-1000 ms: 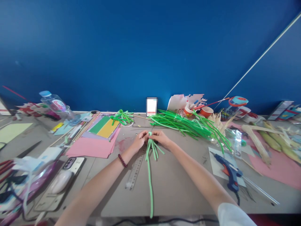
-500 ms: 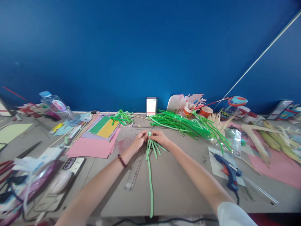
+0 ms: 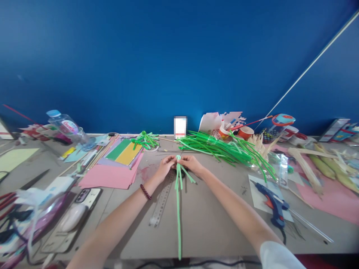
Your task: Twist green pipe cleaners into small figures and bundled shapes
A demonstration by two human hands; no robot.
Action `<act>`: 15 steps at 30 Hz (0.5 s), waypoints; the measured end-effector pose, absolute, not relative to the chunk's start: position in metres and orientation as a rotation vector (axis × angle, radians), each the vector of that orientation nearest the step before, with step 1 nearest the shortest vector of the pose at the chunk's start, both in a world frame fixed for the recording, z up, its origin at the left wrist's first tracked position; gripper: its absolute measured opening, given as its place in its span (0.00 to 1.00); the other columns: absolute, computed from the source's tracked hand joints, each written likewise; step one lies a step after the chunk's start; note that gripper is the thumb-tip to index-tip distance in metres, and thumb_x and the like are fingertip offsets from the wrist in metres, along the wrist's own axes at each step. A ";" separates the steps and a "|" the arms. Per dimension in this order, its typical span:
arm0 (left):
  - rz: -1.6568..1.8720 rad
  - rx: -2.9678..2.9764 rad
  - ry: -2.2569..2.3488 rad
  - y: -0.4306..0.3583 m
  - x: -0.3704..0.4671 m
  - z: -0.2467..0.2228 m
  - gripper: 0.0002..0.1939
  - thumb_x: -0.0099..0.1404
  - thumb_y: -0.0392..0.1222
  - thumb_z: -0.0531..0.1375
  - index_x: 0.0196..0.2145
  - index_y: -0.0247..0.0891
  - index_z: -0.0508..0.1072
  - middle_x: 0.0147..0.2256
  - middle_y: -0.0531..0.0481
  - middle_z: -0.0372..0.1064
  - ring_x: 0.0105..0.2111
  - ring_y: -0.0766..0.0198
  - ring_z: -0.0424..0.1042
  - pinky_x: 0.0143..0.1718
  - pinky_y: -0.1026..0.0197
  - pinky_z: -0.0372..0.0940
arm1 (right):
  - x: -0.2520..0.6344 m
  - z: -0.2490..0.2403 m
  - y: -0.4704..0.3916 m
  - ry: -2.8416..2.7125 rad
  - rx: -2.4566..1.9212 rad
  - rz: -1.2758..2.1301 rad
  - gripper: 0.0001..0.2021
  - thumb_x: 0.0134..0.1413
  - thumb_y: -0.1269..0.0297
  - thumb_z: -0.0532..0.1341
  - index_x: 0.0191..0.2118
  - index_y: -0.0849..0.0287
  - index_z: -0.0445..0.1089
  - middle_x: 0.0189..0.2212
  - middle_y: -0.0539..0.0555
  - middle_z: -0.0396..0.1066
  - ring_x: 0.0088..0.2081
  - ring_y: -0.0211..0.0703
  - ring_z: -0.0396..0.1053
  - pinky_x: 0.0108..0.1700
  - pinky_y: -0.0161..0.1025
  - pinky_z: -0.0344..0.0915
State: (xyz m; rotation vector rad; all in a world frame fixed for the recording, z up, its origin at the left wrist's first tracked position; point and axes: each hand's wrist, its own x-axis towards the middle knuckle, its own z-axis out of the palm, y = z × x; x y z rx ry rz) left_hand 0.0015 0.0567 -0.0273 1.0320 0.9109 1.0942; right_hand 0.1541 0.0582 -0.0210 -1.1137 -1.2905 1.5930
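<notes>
A light green pipe-cleaner bundle [image 3: 179, 175] hangs between my two hands, with a rounded knot at its top, several short strands fanned below and one long strand reaching toward the table's front edge. My left hand [image 3: 167, 164], with a dark red bead bracelet on the wrist, pinches the knot from the left. From the right, the fingers of my right hand [image 3: 190, 164] close on the same knot. A clear ruler [image 3: 160, 205] lies under and left of the strands.
Green pipe cleaners [image 3: 221, 147] lie behind my right hand. Pink paper [image 3: 108, 176], a phone [image 3: 91, 196] and a bottle [image 3: 67, 125] are at left. A blue glue gun [image 3: 273, 203] and corn husks [image 3: 307, 168] are at right.
The short strands have drawn closer together and fewer are spread out to the right. The long strand hangs straighter. Both hands keep their hold in nearly the same place.
</notes>
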 end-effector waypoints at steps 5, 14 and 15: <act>1.120 1.052 0.908 0.055 0.002 -0.026 0.14 0.46 0.46 0.68 0.27 0.37 0.71 0.25 0.55 0.67 0.23 0.69 0.65 0.28 0.66 0.63 | 0.153 -0.022 0.059 -1.279 -1.097 1.598 0.21 0.33 0.48 0.69 0.25 0.62 0.67 0.14 0.43 0.62 0.18 0.30 0.55 0.23 0.32 0.50; 1.158 1.144 0.922 0.054 0.001 -0.026 0.13 0.47 0.45 0.67 0.27 0.37 0.69 0.25 0.55 0.66 0.25 0.67 0.66 0.29 0.65 0.63 | 0.148 -0.027 0.058 -1.225 -1.103 1.510 0.23 0.30 0.47 0.70 0.21 0.61 0.63 0.17 0.45 0.64 0.20 0.32 0.59 0.25 0.33 0.55; 1.161 1.152 0.929 0.053 0.001 -0.026 0.13 0.47 0.45 0.66 0.27 0.37 0.69 0.25 0.55 0.66 0.25 0.67 0.66 0.29 0.65 0.63 | 0.147 -0.028 0.058 -1.216 -1.103 1.508 0.23 0.30 0.47 0.70 0.21 0.60 0.62 0.17 0.45 0.64 0.20 0.33 0.59 0.25 0.33 0.55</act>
